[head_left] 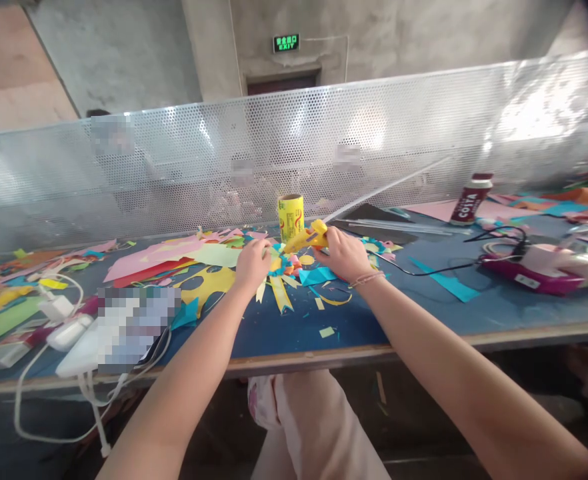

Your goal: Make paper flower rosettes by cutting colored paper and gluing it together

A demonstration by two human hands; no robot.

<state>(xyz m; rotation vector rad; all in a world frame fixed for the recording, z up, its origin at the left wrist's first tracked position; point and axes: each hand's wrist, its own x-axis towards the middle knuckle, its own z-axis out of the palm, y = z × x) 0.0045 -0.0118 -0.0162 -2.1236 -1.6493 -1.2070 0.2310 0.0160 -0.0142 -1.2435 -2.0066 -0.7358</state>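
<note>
In the head view, my right hand (347, 255) is wrapped round a yellow hot glue gun (305, 238). A long whitish glue stick (384, 192) slants up and right from the gun's back, and the nozzle points left and down. My left hand (254, 265) has its fingers curled at the left edge of a paper rosette (277, 265) in blue, yellow and orange. Pale yellow and blue ribbon tails (281, 295) hang from it toward me. The gun's tip is just above the rosette; whether they touch, I cannot tell.
Behind stands a yellow open-topped cylinder (291, 217). Cut paper (149, 257) covers the left. A phone (139, 327) and white cables lie front left. At right are a dark red bottle (471, 200), a magenta power strip (534, 273) and a black cord. A perforated metal screen (184, 167) closes the back.
</note>
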